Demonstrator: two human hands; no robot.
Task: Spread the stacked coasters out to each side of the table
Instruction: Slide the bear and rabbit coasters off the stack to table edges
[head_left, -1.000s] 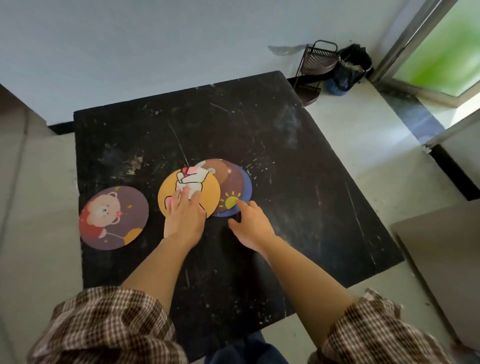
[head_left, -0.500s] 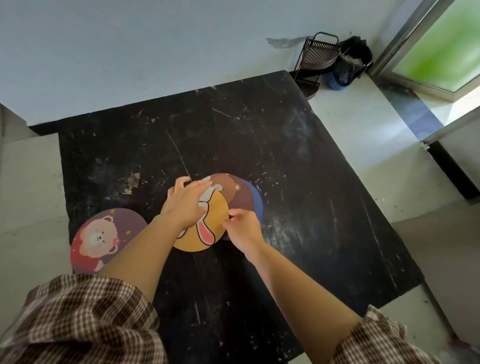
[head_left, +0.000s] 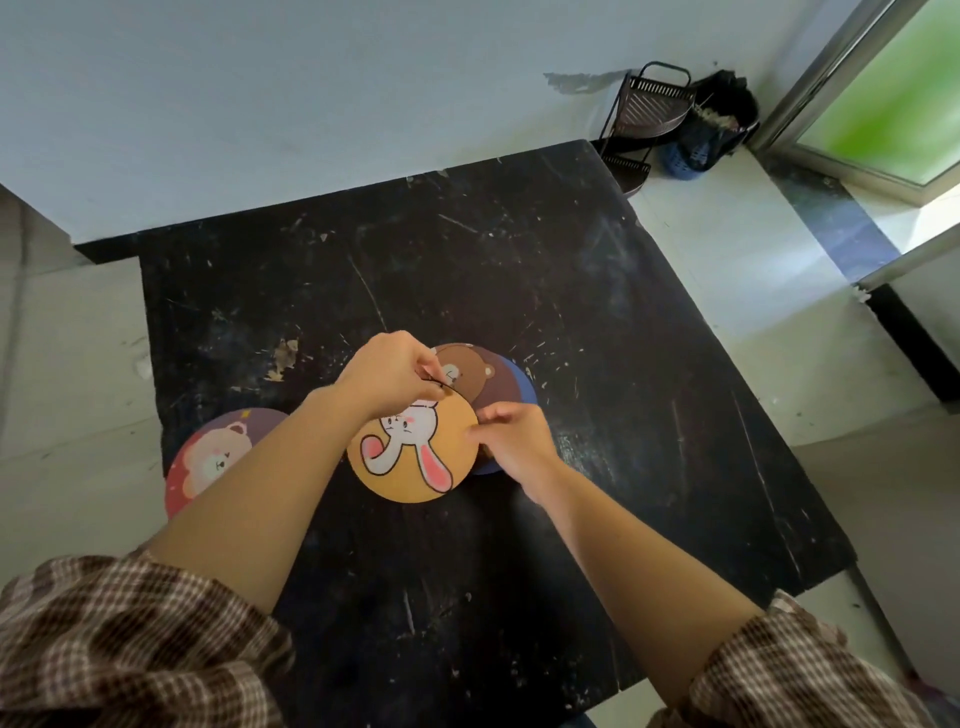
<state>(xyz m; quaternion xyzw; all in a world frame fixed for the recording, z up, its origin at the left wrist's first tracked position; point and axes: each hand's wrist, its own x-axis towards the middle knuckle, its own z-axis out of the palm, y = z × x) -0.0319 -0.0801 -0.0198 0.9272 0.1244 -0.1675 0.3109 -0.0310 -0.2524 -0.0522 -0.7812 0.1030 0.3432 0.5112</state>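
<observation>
Now both hands grip the round orange rabbit coaster (head_left: 415, 457) mid-way across the scratched black square table (head_left: 649, 415), left hand (head_left: 387, 376) pinching its far rim, right hand (head_left: 511, 441) its right rim, the purple bear coaster (head_left: 213, 462) lying at the table's left edge, white wall (head_left: 260, 104) behind.

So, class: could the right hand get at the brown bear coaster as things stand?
Probably yes: the right hand sits just beside the brown bear coaster, whose upper face lies uncovered; only the rabbit coaster overlaps its near edge.
</observation>
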